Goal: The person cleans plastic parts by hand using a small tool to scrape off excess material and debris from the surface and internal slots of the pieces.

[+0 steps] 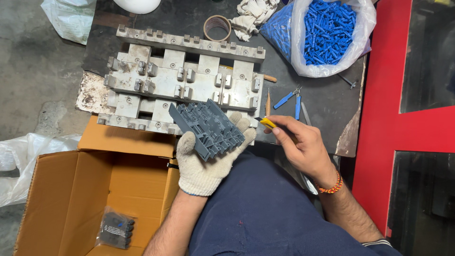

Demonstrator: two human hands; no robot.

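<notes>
My left hand (204,163), in a white knit glove, holds a grey moulded plastic part (206,124) with several ribs and slots flat on its palm. My bare right hand (300,142) grips a yellow utility knife (266,122), its tip pointing at the right edge of the grey part. Both hands hover over my lap, just in front of a metal jig plate (182,83).
An open cardboard box (71,189) at the lower left holds a small bag of dark parts (116,230). A clear bag of blue plastic pieces (329,31), a tape roll (217,27), a rag (253,14), blue-handled pliers (290,99) and a red frame (386,114) surround the bench.
</notes>
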